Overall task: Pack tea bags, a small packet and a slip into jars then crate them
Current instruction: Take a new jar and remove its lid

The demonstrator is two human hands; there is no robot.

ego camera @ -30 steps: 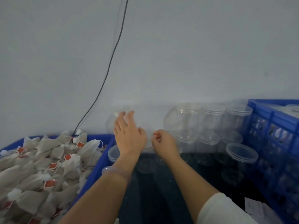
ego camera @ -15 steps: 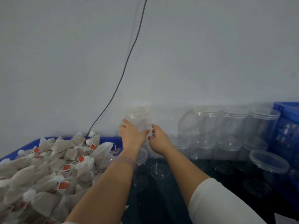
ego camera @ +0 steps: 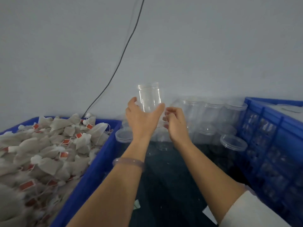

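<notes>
Plain grey wall (ego camera: 205,46); left hand (ego camera: 141,120) grips a clear cylindrical jar (ego camera: 149,99); right hand (ego camera: 176,126) fingers curl beside it, hold unclear.

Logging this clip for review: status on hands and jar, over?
Left grip holds clear jar upright above other jars. Right grip beside it, fingers curled, hold unclear. Nothing in the way.

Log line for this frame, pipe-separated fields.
left hand: grips empty clear jar, upright, lidless | right hand: curled beside jar, hold unclear | tea bags: heaped in blue bin
</notes>
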